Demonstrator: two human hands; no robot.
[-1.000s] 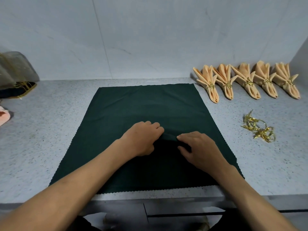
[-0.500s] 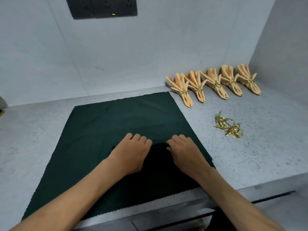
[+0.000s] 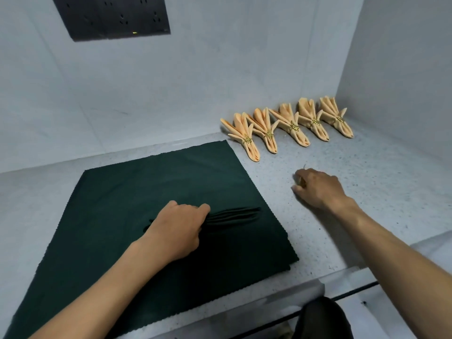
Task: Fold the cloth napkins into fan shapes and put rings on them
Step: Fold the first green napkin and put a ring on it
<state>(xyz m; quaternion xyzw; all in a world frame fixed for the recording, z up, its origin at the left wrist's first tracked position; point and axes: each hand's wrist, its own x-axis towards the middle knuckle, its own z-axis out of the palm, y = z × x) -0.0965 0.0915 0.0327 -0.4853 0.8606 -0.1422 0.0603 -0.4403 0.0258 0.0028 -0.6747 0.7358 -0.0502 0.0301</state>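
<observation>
Head view, left hand (image 3: 179, 231) grip pinching pleated green napkin (image 3: 151, 192), right hand (image 3: 318, 188) grip curled over gold rings (image 3: 301, 182).

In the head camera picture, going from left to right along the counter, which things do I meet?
green cloth → left hand gripping its pleats → right hand on the counter; behind, five orange folded napkins with gold rings.

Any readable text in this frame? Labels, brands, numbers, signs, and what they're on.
None readable.
Black socket panel on the wall: only plug holes and a small green light, no lettering visible.
Green napkin, five folded orange napkins with gold rings, counter: no print or labels visible.
</observation>
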